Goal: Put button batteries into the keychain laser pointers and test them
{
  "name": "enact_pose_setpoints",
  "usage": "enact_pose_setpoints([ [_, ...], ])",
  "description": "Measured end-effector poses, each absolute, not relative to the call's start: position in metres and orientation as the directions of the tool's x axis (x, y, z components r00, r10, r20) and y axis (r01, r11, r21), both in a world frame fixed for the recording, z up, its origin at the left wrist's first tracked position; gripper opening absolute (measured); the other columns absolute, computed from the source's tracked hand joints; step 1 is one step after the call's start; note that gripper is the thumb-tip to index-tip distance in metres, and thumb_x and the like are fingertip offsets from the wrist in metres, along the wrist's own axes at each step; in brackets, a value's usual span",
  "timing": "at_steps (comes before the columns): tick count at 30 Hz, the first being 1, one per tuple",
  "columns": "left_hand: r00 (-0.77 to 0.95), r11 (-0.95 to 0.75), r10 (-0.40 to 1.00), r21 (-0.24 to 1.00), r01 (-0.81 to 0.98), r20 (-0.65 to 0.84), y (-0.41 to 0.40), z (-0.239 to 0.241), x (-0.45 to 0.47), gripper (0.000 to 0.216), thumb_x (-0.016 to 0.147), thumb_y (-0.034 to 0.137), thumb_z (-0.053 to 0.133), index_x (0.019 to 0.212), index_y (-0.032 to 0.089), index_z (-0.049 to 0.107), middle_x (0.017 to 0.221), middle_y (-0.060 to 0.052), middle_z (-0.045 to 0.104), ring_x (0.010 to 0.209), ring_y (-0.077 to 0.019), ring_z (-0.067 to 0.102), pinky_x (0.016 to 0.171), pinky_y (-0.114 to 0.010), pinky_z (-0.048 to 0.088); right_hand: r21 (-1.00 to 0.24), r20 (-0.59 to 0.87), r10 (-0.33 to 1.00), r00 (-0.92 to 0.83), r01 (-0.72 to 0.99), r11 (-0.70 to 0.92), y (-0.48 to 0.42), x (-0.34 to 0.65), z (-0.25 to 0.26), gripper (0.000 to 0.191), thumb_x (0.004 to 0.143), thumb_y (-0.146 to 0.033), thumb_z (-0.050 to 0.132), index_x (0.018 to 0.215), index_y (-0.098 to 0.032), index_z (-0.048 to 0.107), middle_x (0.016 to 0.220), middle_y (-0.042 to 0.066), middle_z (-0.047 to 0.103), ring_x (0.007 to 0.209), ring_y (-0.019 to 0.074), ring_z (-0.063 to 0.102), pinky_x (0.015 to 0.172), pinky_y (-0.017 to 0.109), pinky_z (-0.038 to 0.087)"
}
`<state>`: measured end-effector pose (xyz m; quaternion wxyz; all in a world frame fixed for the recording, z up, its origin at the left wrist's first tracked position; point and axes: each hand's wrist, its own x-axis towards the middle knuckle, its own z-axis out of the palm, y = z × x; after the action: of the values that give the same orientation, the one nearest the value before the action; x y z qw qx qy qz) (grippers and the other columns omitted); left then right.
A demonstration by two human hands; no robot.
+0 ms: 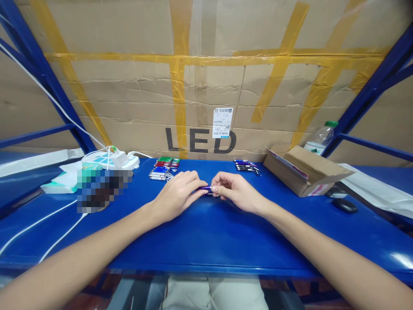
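Note:
My left hand (181, 193) and my right hand (237, 191) meet above the middle of the blue table. Between them is a small purple keychain flashlight (204, 188), lying roughly level. The left fingers close on its left end, and the right thumb and fingers pinch its right end. Part of it is hidden by the fingers. Beyond my left hand lie rows of similar small flashlights (165, 165) in green, red, blue and silver, with clips at their ends. Past my right hand sits a smaller group of purple and black flashlights (245, 166).
An open cardboard box (303, 168) stands at the right, with a black computer mouse (345, 205) beside it and a green-capped bottle (322, 137) behind. At the left are a white power strip (129, 162), cables and a tissue pack (60, 185). A large taped carton (135, 94) forms the back.

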<state>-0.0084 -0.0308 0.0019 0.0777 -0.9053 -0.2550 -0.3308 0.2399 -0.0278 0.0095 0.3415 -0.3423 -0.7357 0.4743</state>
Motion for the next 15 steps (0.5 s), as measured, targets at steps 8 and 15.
enact_pose_setpoints([
  [8, 0.553, -0.772, 0.635, 0.421, 0.476, 0.539, -0.032, 0.004, -0.003, 0.024, 0.11, 0.034, 0.06, 0.114, 0.019, 0.078, 0.1, -0.006, 0.072, 0.093, -0.0206, 0.068, 0.088, -0.033, 0.051, -0.36, 0.478, 0.593, -0.648, 0.471, 0.805, -0.032, 0.252, 0.012, 0.021, 0.115, -0.032, 0.045, 0.111, -0.022, 0.063, 0.107, 0.008, 0.07, 0.096, 0.0213, 0.064, 0.087, 0.033, 0.048],
  [15, 0.514, -0.406, 0.836, 0.847, 0.342, 0.193, -0.026, 0.005, 0.0, 0.037, 0.103, 0.05, 0.065, 0.1, 0.016, 0.08, 0.088, -0.005, 0.075, 0.081, -0.0188, 0.067, 0.073, -0.029, 0.05, 0.044, 0.518, 0.389, -0.762, 0.478, 0.877, -0.033, 0.255, 0.017, 0.029, 0.117, -0.024, 0.036, 0.113, -0.019, 0.064, 0.098, 0.009, 0.067, 0.091, 0.0222, 0.058, 0.079, 0.032, 0.047],
])
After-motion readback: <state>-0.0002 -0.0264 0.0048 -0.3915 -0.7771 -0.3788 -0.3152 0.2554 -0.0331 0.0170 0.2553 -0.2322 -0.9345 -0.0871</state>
